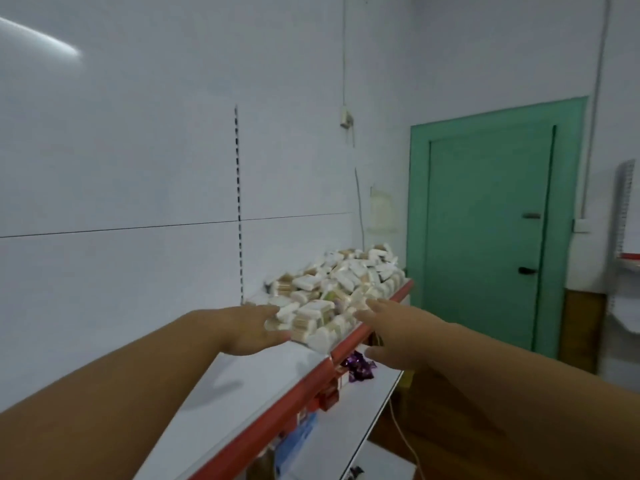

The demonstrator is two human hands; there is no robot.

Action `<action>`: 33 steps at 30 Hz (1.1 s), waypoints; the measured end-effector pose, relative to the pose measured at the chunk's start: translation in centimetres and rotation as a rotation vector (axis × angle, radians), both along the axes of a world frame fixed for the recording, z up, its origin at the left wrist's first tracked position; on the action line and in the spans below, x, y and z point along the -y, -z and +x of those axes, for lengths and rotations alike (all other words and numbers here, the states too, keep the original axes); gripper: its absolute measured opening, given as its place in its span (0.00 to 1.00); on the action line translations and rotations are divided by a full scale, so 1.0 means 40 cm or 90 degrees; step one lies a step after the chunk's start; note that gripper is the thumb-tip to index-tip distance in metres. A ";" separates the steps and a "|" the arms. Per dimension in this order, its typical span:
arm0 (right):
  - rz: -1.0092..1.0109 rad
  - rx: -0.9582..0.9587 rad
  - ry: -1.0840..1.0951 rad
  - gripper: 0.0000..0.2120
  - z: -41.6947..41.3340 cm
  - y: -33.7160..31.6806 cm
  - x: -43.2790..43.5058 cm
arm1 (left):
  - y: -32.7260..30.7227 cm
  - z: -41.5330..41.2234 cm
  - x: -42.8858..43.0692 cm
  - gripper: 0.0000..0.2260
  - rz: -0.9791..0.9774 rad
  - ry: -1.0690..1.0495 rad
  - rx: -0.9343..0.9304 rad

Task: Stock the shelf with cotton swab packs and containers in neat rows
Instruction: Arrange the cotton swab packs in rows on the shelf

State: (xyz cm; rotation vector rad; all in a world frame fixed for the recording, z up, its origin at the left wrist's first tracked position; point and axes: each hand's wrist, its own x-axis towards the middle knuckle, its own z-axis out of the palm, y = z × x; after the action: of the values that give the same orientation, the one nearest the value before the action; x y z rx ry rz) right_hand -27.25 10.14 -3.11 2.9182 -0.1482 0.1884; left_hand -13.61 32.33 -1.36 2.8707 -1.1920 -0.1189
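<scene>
A loose heap of cotton swab packs covers the far end of the top shelf, a white board with a red front edge. My left hand reaches over the shelf with straight fingers, its tips at the near left side of the heap. My right hand reaches in from the front, fingers spread and straight, tips at the heap's near right side by the red edge. Neither hand holds a pack. The picture is blurred.
A white back panel with a slotted upright stands behind the shelf. Lower shelves hold purple wrappers and red and blue packages. A green door is at the right, and another shelf unit at the far right edge.
</scene>
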 end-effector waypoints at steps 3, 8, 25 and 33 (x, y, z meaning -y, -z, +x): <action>-0.017 -0.002 0.025 0.33 0.008 0.035 0.158 | 0.002 0.069 0.180 0.33 0.007 0.065 0.003; -0.048 -0.024 0.069 0.33 0.104 -0.019 0.398 | 0.018 0.280 0.432 0.34 -0.015 0.114 0.041; 0.152 0.096 0.123 0.29 0.568 -0.024 1.171 | -0.022 0.717 1.025 0.16 -0.140 0.086 0.185; 0.400 0.151 0.015 0.30 0.997 0.003 1.497 | -0.005 0.838 1.289 0.15 -0.115 -0.031 0.202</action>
State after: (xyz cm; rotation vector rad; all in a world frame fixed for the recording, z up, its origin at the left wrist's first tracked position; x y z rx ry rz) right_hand 12.64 -49.75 -3.23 3.5023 -0.3323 0.5788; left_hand 19.92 -19.24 -1.17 2.8243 -1.1052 0.4377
